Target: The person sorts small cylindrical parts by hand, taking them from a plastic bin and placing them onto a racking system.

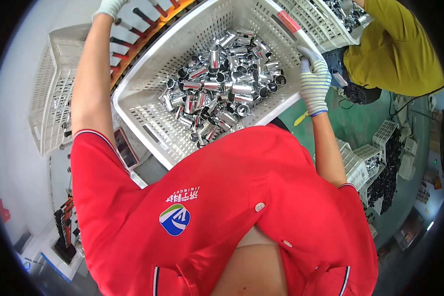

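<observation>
A large pale plastic crate (148,118) with slotted walls stands in front of me, tilted in the view. Inside lies a heap of shiny chromed metal tubes (241,89), short cylinders with dark openings. My right hand (314,81), in a white striped knit glove, grips the crate's right rim with its fingers at the edge. Up at the top left, my left hand (111,8) wears a similar glove and reaches beside an orange rail (175,11) with dark and red pegs. The picture's edge cuts that hand off, so its fingers and anything in them are hidden.
Another person in an olive sleeve (397,47) works at the upper right beside a second crate (325,24) of metal parts. A white crate (52,106) stands at left. Small baskets (367,158) and dark parts (387,177) lie on the green floor at right.
</observation>
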Motion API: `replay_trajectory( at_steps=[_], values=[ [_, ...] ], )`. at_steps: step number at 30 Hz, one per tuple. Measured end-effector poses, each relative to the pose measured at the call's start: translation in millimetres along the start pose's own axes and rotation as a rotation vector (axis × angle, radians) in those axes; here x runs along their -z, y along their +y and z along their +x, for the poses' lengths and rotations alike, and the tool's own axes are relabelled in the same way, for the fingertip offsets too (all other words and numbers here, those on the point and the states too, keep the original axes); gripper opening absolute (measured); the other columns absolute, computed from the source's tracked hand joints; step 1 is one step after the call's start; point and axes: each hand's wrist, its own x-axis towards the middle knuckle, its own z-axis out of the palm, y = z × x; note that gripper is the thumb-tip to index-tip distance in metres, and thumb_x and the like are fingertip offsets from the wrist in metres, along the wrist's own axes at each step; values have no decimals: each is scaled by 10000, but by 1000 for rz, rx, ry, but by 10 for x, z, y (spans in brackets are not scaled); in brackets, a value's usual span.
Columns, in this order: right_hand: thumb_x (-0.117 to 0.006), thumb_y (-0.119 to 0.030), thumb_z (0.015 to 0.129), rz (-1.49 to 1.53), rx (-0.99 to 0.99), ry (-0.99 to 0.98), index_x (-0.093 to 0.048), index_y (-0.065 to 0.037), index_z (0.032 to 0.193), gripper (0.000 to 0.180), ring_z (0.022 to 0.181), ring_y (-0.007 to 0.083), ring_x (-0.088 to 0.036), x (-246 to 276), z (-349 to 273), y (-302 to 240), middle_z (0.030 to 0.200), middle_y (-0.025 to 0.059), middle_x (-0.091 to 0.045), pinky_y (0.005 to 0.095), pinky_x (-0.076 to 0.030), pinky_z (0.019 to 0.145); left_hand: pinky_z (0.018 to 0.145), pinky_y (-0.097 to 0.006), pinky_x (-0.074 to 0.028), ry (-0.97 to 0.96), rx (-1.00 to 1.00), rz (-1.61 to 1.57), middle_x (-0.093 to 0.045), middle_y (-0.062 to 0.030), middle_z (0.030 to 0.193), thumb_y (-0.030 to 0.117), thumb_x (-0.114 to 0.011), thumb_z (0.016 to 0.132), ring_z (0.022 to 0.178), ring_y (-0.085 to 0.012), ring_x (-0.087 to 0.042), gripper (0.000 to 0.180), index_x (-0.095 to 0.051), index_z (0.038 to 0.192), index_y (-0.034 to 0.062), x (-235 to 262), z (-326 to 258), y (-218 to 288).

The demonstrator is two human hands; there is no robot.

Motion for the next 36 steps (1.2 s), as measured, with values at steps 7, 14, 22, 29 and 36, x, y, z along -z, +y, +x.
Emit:
replay_trajectory(
  at_steps=[7,14,22,29,36],
  values=[
    [-631,-73,986,47,-29,4,-830,-137,1190,292,1105,345,-768,-50,45,-12,1154,141,-813,427,-579,1019,717,-405,-583,221,-90,1069,-806,-152,1120,350,-807,955,798,-216,-720,542,-708,1416,82,-543,280,-85],
    [-641,-136,979,-96,40,49,-813,-196,1204,289,1066,372,-758,99,314,-6,1135,146,-803,473,-588,982,835,-469,-625,-62,-387,846,-791,-149,978,471,-716,989,940,-391,-771,395,-791,1167,126,-1654,-1169,-295],
    [-652,-127,960,-90,24,-111,-810,-169,1209,298,1104,353,-751,93,-25,144,1164,139,-800,480,-572,1011,979,-411,-590,89,-175,571,-815,-168,1149,299,-740,1043,1066,-279,-774,284,-812,1190,67,-1756,-1186,-632],
    [-666,-144,960,-88,-30,-56,-807,-185,1193,276,1103,341,-751,115,121,116,1154,126,-802,483,-559,1016,999,-424,-594,850,-532,763,-789,-136,1169,204,-823,929,1050,-301,-761,499,-722,1408,111,-1054,601,-283],
    [-676,-126,940,-104,-86,-121,-812,-202,1188,292,1065,332,-753,159,203,60,1121,113,-804,484,-558,989,997,-439,-599,271,-184,905,-807,-162,1239,318,-798,955,1063,-336,-783,542,-706,1459,139,-1089,2013,256]
  ],
)
